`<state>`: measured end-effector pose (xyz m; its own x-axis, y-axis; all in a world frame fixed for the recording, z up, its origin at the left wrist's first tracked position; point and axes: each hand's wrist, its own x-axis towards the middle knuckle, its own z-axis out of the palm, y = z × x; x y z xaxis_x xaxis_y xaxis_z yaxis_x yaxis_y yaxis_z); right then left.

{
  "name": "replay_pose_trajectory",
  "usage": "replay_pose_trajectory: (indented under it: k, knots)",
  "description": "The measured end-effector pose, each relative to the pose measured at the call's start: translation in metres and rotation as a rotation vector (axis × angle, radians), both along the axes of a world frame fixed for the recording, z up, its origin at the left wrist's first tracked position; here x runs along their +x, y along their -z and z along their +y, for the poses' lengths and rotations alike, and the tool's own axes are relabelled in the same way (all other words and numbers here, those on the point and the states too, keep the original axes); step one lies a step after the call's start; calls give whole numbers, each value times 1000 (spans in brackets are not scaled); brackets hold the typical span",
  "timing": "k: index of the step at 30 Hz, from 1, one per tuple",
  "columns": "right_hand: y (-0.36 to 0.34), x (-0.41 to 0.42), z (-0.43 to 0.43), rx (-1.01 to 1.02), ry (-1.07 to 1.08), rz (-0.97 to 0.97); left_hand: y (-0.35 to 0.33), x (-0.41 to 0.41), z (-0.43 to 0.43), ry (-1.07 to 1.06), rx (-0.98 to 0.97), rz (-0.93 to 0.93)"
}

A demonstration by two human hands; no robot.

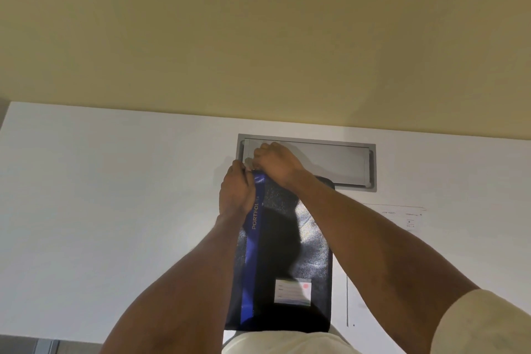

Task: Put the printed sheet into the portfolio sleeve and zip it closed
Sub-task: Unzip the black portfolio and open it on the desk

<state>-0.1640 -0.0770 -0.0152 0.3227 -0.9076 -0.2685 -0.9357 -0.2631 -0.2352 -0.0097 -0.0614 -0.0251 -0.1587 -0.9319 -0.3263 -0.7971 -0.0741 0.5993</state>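
Lying flat on the white desk (pixel 115 210), the dark portfolio sleeve (pixel 287 253) looks thin, floppy and slick, so the left hand (pixel 237 195) clamps its far corner while the right hand (pixel 275 162) pinches, probably, the hidden zip pull; printed sheet (pixel 408 218) waits alongside.

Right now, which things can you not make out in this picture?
Head view only:
- Zip pull: hidden under the left hand and right hand at the far end of the portfolio sleeve.
- Printed sheet: text too small.
- Sleeve label: writing blurred.
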Motion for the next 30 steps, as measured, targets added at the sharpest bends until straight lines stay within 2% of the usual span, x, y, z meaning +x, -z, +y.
replay_pose_trajectory:
  k: [16, 30]
  knots:
    - [6, -91, 55, 75, 69, 165, 17, 11, -8, -47, 48, 10]
    - [12, -128, 129, 11, 389, 135, 18, 10, -12, -46, 89, -1]
